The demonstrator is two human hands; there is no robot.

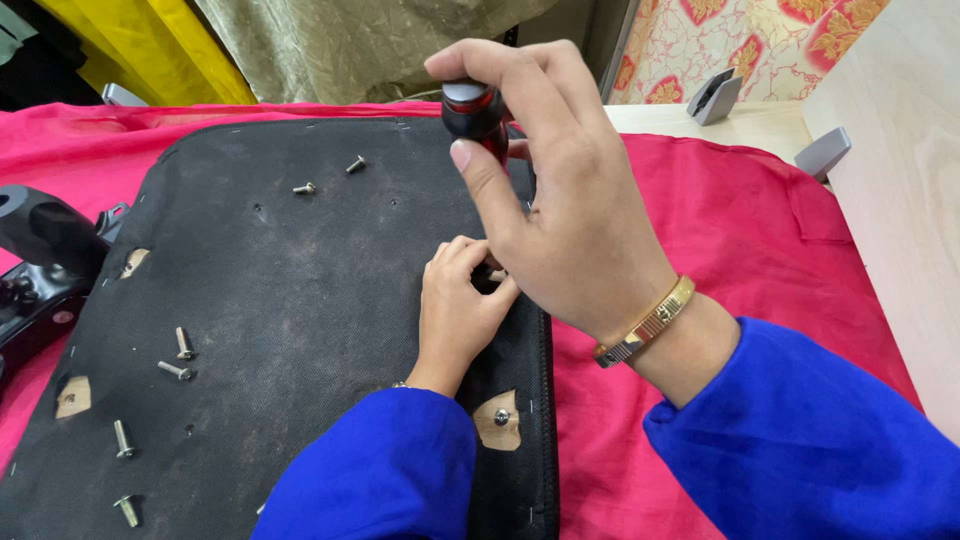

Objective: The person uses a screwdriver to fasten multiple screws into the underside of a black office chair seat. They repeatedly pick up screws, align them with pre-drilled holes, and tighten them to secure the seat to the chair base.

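Observation:
My right hand (560, 200) grips the red and black handle of a screwdriver (474, 112), held upright over a black fabric-covered seat base (300, 290). Its shaft is hidden behind my fingers. My left hand (458, 310) rests on the base under the right hand, fingers pinched around a small part at the screwdriver's tip; the part itself is hidden. Both arms wear blue sleeves, and a gold bangle (648, 322) circles the right wrist. A screw (501, 416) sits in a bare wood patch near the base's right edge.
Several loose screws lie on the base: two at the top (305, 188) (355, 165), others at the lower left (180, 345) (122, 438). A pink cloth (740, 240) covers the table. A black chair part (40, 260) lies at the left. A pale wood panel (900, 180) stands at the right.

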